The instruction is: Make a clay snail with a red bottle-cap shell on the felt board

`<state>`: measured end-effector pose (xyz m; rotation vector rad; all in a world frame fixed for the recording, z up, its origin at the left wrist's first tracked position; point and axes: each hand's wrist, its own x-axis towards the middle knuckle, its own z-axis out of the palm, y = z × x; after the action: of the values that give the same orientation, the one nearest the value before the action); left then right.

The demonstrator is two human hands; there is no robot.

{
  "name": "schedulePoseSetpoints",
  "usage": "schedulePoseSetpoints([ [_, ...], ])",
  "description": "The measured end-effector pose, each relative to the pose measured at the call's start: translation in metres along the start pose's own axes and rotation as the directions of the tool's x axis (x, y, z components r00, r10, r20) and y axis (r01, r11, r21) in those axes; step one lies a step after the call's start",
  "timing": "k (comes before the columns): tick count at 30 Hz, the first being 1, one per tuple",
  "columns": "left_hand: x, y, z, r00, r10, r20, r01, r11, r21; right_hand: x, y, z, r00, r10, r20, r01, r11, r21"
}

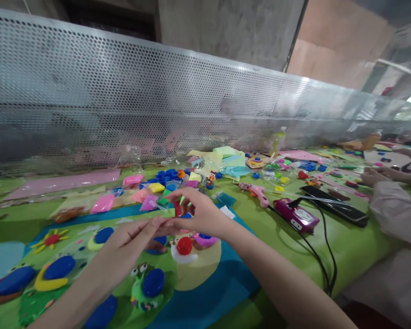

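My left hand (pixel 133 235) and my right hand (pixel 198 210) meet above a decorated board (pixel 205 304), their fingertips touching. The fingers of both are closed together; whatever lies between them is too small or hidden to name. Below them are a green clay snail figure (pixel 139 290) with a blue oval cap (pixel 154 283), and a white clay figure (pixel 184 258) with a red cap (pixel 184 246). More blue caps (pixel 59 267) and a clay sun (pixel 51 239) lie on the board's left side. A red piece (pixel 177 208) shows just behind my right hand's fingers.
Behind the board lie clay packets (pixel 102 204), blue caps (pixel 166 175) and a small figurine (pixel 211 179). To the right are a pink glue gun (pixel 255 192), a purple power strip (pixel 296 215) with cables and a black phone (pixel 335 205). Another person's sleeve (pixel 395 210) is at far right.
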<state>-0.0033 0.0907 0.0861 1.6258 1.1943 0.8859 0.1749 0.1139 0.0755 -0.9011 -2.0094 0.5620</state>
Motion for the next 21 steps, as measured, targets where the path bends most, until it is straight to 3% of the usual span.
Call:
schedulePoseSetpoints([
  [3, -0.002, 0.0, 0.004, 0.984, -0.143, 0.107, 0.165, 0.958, -0.233, -0.001, -0.002, 0.0, 0.999, -0.04, -0.016, 0.039, 0.998, -0.053],
  [7, -0.004, -0.004, 0.008, 0.968, -0.176, 0.176, 0.239, 0.862, -0.447, -0.003, -0.003, 0.002, 0.994, -0.112, 0.005, 0.112, 0.989, -0.093],
  [13, -0.004, 0.0, 0.004, 0.971, -0.197, 0.132, 0.237, 0.844, -0.481, -0.004, 0.0, -0.003, 0.998, -0.011, 0.057, 0.014, 0.998, -0.057],
  [18, -0.01, 0.005, 0.005, 0.943, -0.198, 0.267, 0.311, 0.812, -0.494, -0.005, -0.003, -0.002, 0.99, -0.049, 0.13, 0.05, 0.999, -0.006],
  [21, -0.011, 0.008, 0.001, 0.937, -0.176, 0.3, 0.313, 0.803, -0.506, -0.003, -0.003, -0.008, 0.993, -0.045, 0.11, 0.046, 0.999, -0.004],
])
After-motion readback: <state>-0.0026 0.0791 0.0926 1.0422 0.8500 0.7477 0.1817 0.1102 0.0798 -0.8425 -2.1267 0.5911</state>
